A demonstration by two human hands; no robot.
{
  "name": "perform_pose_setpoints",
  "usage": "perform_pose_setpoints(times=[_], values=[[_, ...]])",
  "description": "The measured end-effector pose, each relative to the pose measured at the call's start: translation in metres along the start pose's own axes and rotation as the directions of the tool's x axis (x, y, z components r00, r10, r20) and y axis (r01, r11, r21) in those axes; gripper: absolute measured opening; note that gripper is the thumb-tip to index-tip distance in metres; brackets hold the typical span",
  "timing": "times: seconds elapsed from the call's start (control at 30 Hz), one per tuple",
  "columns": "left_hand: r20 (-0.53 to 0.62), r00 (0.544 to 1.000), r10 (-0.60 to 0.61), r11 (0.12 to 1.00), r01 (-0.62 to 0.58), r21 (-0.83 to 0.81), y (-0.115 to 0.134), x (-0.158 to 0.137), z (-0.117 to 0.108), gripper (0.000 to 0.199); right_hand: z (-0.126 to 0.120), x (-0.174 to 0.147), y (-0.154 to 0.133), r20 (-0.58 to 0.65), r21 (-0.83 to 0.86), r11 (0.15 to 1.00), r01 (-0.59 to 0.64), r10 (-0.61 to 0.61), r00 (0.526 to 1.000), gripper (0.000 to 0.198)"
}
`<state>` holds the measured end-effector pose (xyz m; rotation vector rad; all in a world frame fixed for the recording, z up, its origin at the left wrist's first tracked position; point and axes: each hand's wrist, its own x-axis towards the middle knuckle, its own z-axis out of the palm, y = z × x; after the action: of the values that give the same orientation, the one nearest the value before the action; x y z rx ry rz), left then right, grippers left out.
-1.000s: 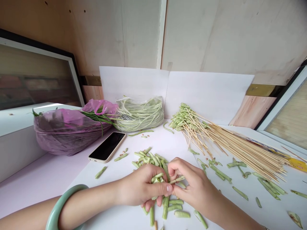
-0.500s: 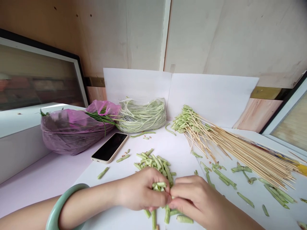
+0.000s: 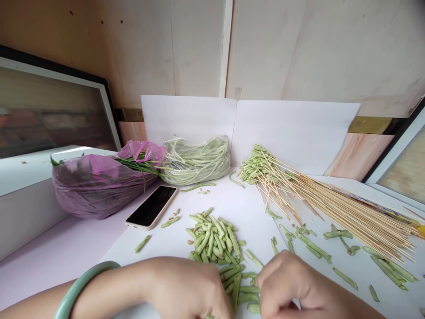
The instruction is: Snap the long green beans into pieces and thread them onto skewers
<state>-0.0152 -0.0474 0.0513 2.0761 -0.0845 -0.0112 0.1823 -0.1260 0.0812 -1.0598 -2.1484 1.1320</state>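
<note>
A heap of cut green bean pieces lies on the white paper in front of me. At its near left, my left hand is closed, with a bit of green bean showing below the fingers at the bottom edge. My right hand is closed just right of the heap, fingers curled down. Whatever it may grip is hidden. Several bean pieces lie between the two hands. A green bangle circles my left wrist.
Bean pieces threaded on skewers lie at the back beside many bare wooden skewers. A clear bag of long beans, a purple bag and a phone stand left. Loose bean scraps lie right.
My hands have moved apart and nearer to me; before, they met over the heap, with bean pieces in my left hand. More of the heap is now uncovered.
</note>
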Motion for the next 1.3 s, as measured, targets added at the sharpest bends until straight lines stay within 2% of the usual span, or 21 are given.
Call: perform_pose_setpoints(times=[0.03,0.1,0.17,0.23,0.3,0.4,0.47,0.6,0.73,0.9,1.03,1.13,1.2,1.27,1.3], values=[[-0.042,0.994,-0.1,0.994,0.099,-0.041,0.003,0.0,-0.002,0.016,-0.001,0.001,0.002,-0.077,-0.016,0.999,-0.028,0.026,0.997,0.026],[-0.096,0.932,-0.349,0.921,0.322,-0.221,0.008,0.001,-0.007,0.005,-0.001,0.002,0.006,-0.204,-0.041,0.992,-0.117,0.106,0.973,0.02],[-0.126,0.87,-0.477,0.822,0.391,-0.413,0.011,0.002,-0.011,0.011,0.001,0.004,0.009,-0.276,-0.032,0.982,-0.186,0.171,0.946,0.018],[-0.179,0.85,-0.495,0.772,0.336,-0.54,0.009,0.003,-0.014,0.017,0.003,0.005,0.012,-0.302,-0.021,0.981,-0.195,0.18,0.936,0.014],[-0.242,0.838,-0.488,0.741,0.252,-0.622,0.004,0.004,-0.015,0.023,0.005,0.004,0.014,-0.328,-0.042,0.985,-0.165,0.142,0.934,0.02],[-0.31,0.823,-0.476,0.697,0.138,-0.704,-0.001,0.004,-0.016,0.024,0.005,0.003,0.017,-0.36,-0.086,0.987,-0.139,0.099,0.928,0.033],[-0.338,0.816,-0.469,0.678,0.087,-0.73,-0.002,0.005,-0.017,0.025,0.005,0.004,0.019,-0.388,-0.105,0.984,-0.142,0.091,0.917,0.033],[-0.358,0.798,-0.486,0.646,0.051,-0.762,-0.001,0.006,-0.017,0.03,0.005,0.007,0.023,-0.458,-0.124,0.976,-0.18,0.105,0.883,0.028],[-0.388,0.775,-0.499,0.638,0.026,-0.77,-0.002,0.007,-0.017,0.031,0.001,0.009,0.032,-0.498,-0.226,0.948,-0.223,0.084,0.863,0.023],[-0.459,0.695,-0.553,0.584,-0.069,-0.809,-0.005,0.009,-0.019,0.029,-0.014,0.008,0.047,-0.571,-0.379,0.884,-0.272,0.008,0.821,0.021],[-0.499,0.63,-0.595,0.552,-0.132,-0.824,-0.005,0.009,-0.024,0.027,-0.029,0.006,0.058,-0.627,-0.371,0.876,-0.308,0.009,0.779,0.02],[-0.583,0.554,-0.595,0.63,-0.129,-0.766,-0.006,0.006,-0.03,0.022,-0.038,0.005,0.066,-0.666,-0.352,0.876,-0.331,0.014,0.745,0.022],[-0.675,0.516,-0.528,0.778,-0.026,-0.628,-0.008,0.003,-0.034,0.024,-0.042,0.004,0.07,-0.681,-0.347,0.872,-0.346,0.02,0.732,0.022],[-0.763,0.523,-0.38,0.924,0.183,-0.335,-0.012,-0.001,-0.036,0.025,-0.044,0.003,0.073,-0.682,-0.345,0.865,-0.365,0.035,0.73,0.022],[-0.774,0.559,-0.297,0.944,0.294,-0.15,-0.013,-0.002,-0.037,0.024,-0.044,0.003,0.074,-0.682,-0.346,0.862,-0.371,0.041,0.731,0.022]])
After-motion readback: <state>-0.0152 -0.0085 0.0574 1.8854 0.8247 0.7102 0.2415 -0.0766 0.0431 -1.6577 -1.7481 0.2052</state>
